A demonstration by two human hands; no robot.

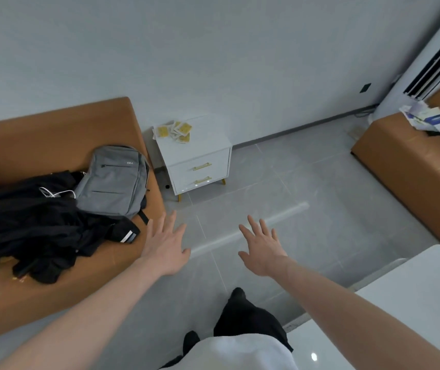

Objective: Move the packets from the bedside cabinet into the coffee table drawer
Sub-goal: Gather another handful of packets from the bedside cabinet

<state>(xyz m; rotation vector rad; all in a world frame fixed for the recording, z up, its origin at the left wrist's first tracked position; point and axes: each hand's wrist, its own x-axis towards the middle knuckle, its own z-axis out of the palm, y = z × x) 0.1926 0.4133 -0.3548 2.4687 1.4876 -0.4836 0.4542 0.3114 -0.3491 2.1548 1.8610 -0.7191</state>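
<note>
Several yellow-and-white packets (176,130) lie in a loose pile on the back left of the white bedside cabinet (208,140), which stands against the wall and has two drawers with gold handles. My left hand (166,243) and my right hand (262,245) are stretched out in front of me over the floor, fingers spread, holding nothing. Both hands are well short of the cabinet. A white coffee table (413,303) shows at the lower right; its drawer is not visible.
A brown sofa (61,124) on the left carries a grey backpack (114,180) and black clothing (34,225). Another brown seat (411,161) with papers on it stands at the right. Grey tiled floor (293,177) stretches between me and the cabinet.
</note>
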